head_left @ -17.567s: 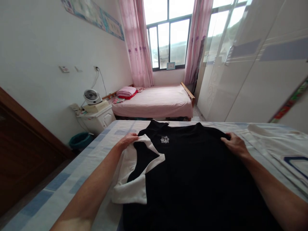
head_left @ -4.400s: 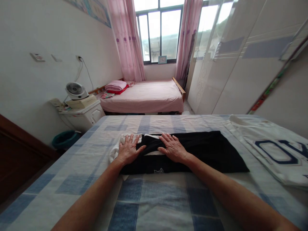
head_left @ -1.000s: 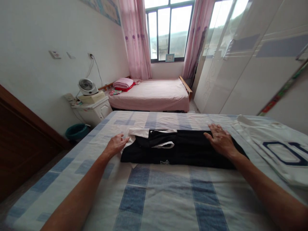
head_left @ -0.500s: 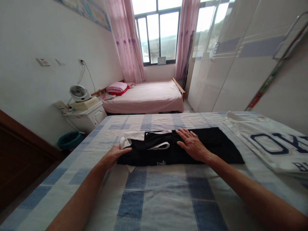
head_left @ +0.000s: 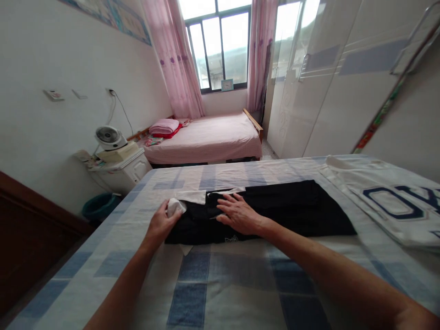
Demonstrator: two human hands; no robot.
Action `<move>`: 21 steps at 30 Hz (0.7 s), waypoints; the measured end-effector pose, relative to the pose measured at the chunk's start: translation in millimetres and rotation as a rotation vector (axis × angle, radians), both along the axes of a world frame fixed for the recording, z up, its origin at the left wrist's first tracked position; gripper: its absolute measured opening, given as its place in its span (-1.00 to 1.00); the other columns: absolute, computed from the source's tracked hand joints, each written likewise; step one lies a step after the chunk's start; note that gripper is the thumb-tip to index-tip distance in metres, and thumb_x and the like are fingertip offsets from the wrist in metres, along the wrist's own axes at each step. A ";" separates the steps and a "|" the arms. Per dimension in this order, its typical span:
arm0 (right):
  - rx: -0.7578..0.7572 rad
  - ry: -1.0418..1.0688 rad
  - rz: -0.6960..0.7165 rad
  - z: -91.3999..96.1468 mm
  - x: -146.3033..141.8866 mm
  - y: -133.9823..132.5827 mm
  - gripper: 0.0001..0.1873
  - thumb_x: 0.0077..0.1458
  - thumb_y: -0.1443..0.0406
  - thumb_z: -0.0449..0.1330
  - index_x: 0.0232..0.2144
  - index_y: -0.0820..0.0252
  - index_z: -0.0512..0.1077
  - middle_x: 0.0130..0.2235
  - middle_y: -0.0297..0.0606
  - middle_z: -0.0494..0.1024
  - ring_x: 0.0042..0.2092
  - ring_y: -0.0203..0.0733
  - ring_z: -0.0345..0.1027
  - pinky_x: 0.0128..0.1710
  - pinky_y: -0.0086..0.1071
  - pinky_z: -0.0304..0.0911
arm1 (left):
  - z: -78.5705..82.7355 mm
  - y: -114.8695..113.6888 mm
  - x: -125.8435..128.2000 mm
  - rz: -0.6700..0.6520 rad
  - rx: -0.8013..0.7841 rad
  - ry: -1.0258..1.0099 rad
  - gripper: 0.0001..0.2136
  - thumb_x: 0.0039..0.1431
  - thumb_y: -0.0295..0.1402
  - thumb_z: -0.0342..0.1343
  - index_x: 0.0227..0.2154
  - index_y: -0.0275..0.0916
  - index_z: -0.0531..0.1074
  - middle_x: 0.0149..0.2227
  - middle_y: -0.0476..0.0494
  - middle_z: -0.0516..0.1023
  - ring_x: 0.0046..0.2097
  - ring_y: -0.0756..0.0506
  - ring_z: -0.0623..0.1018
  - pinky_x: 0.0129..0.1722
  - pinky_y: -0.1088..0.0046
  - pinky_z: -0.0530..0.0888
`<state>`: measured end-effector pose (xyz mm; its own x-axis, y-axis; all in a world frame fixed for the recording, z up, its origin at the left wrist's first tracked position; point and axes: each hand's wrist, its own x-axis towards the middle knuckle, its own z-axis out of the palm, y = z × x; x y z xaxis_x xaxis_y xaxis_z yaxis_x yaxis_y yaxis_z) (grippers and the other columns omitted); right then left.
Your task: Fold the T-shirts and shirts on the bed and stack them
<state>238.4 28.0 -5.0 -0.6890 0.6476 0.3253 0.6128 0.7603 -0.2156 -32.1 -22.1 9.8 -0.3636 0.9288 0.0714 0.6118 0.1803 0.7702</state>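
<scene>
Right hand (head_left: 239,214) has moved from mid black shirt (head_left: 285,211) toward its white-trimmed end; loosely spread, palm down on it. Left hand (head_left: 167,220) now grips the white trim (head_left: 176,207) there. Looks like trim adjustment. Shirt's folded long on checked bedsheet (head_left: 237,284); white jersey (head_left: 393,200) beside its opposite end.

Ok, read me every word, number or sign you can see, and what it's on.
"OY", plus a letter cut off by the edge: white garment.
Smaller lettering below: cut off, unreadable.
White emblem on the black garment: no readable words.
Wall poster, blue-framed object at the window: too small or blurred.
</scene>
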 end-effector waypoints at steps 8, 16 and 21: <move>0.057 0.026 0.123 -15.1 9.5 -17.2 -0.45 0.20 0.16 0.06 0.22 0.16 0.20 0.26 -0.14 0.22 0.31 -0.04 -0.05 0.26 0.02 -0.11 | 27.6 41.0 57.6 -0.180 0.209 0.731 -0.67 0.20 -0.20 -0.04 -0.41 -0.27 0.56 -0.23 -0.30 0.55 -0.05 -0.24 0.45 0.02 0.25 0.32; 0.028 -0.015 0.157 -18.6 12.1 -18.9 -0.44 0.20 0.18 0.05 0.23 0.14 0.17 0.27 -0.21 0.21 0.30 -0.06 -0.01 0.27 -0.01 -0.10 | 3.3 89.7 80.6 -0.247 -0.150 0.312 -0.73 0.00 -0.15 0.15 -0.57 -0.26 0.51 -0.53 -0.16 0.54 -0.36 -0.13 0.54 -0.36 0.44 0.36; 0.013 -0.008 0.157 -19.7 10.9 -18.3 -0.43 0.19 0.19 0.07 0.23 0.12 0.17 0.27 -0.22 0.21 0.30 -0.06 -0.02 0.28 -0.01 -0.12 | -14.9 89.2 80.9 -0.119 -0.055 0.283 -0.80 0.11 -0.29 0.03 -0.28 -0.26 0.48 -0.34 -0.15 0.57 -0.28 -0.10 0.54 -0.31 0.46 0.37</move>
